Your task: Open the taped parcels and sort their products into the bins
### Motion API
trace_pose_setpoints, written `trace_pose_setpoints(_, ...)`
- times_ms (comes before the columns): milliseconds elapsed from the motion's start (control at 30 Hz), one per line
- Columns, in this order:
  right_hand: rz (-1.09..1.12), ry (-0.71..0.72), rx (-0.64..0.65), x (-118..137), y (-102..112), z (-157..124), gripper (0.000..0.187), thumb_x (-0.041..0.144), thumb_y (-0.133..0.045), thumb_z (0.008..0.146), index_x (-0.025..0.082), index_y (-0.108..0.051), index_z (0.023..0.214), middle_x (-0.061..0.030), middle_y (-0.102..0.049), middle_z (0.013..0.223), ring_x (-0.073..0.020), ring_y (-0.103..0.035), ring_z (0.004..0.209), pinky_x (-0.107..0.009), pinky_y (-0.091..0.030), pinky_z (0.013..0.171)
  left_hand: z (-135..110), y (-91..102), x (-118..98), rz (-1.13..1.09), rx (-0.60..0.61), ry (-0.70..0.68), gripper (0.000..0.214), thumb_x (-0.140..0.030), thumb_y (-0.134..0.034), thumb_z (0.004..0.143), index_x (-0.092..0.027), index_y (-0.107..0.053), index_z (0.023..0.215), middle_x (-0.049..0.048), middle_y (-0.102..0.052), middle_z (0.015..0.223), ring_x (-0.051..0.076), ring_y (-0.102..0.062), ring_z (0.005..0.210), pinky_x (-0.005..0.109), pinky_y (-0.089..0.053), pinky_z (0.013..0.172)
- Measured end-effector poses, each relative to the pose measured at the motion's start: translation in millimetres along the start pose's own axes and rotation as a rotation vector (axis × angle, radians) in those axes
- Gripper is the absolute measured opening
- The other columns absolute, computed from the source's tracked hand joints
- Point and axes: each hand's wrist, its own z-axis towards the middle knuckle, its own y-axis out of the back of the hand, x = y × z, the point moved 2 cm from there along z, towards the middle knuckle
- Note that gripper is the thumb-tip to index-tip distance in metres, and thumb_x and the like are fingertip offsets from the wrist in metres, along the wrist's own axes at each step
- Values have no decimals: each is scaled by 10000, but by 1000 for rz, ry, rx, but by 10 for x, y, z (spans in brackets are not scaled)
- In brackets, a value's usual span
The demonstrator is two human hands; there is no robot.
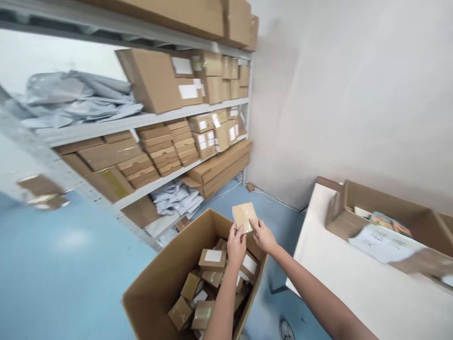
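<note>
Between my two hands is a small taped cardboard box (244, 215), held above the far rim of a large open carton (155, 288). My left hand (236, 243) grips its near left edge with thumb and fingers. On its right side, my right hand (264, 236) has its fingers closed on the same box. Several small brown boxes lie jumbled inside the carton below, among them a box with a white label (213, 257). My left forearm hides some of them.
A metal shelf rack (191, 111) with stacked cardboard boxes and grey plastic bags (81, 97) stands to the left. On the right, a white table (329, 255) bears an open cardboard box (389, 200). Behind is a pale wall; the floor is blue.
</note>
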Motion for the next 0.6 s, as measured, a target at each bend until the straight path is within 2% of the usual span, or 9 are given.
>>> trace_pose_setpoints(100,1,-126,-138,-549,397,-530,744,156,-515,959,298,-330,1666,-152,-484,1507,-277,-606,1222,-365,-521,998,-23,-445,-641,-91,157,-85,442,-228,-575,964,-285,-697,1385,107,-526,1574,278,-636,1304,445,-546,1114)
trace_pose_setpoints(200,3,-266,-281,-1140,738,-1167,755,154,-509,965,316,-309,1675,-148,-485,1495,-281,-589,1245,-384,-525,1013,-164,-963,-1330,-167,332,-168,446,-233,-581,955,-257,-699,1384,123,-508,1587,286,-646,1291,456,-533,1133)
trace_pose_setpoints(300,-12,-441,-361,-1752,1034,-1887,750,162,-545,956,311,-345,1663,-151,-474,1499,-285,-572,1258,-392,-512,1033,-464,-1557,-2022,-224,477,-248,462,-220,-587,945,-257,-693,1393,117,-511,1583,286,-609,1352,459,-497,1179)
trace_pose_setpoints(367,-17,-552,-382,-2158,1169,-2394,744,164,-568,949,298,-367,1653,-159,-462,1513,-289,-557,1273,-390,-496,1046,-760,-1997,-2434,-266,561,-280,468,-223,-598,937,-255,-692,1394,121,-511,1582,279,-585,1388,442,-489,1186)
trace_pose_setpoints(467,16,-707,-337,-2722,1177,-3158,738,145,-560,945,305,-381,1643,-154,-475,1510,-277,-566,1259,-367,-486,1031,-1337,-2672,-2881,-327,709,-235,474,-234,-614,917,-214,-689,1384,153,-522,1570,274,-577,1403,415,-520,1143)
trace_pose_setpoints(533,70,-805,-222,-3034,1043,-3642,762,123,-570,917,299,-391,1636,-151,-508,1477,-270,-597,1221,-351,-488,1003,-1767,-3067,-3033,-334,826,-116,498,-258,-632,908,-195,-665,1401,174,-594,1501,273,-620,1354,408,-550,1091)
trace_pose_setpoints(600,135,-874,-87,-3277,867,-4071,834,92,-585,871,288,-363,1651,-148,-553,1418,-267,-634,1171,-345,-489,979,-2169,-3364,-3091,-318,923,34,567,-298,-661,903,-191,-606,1458,178,-659,1431,270,-685,1260,410,-563,1055)
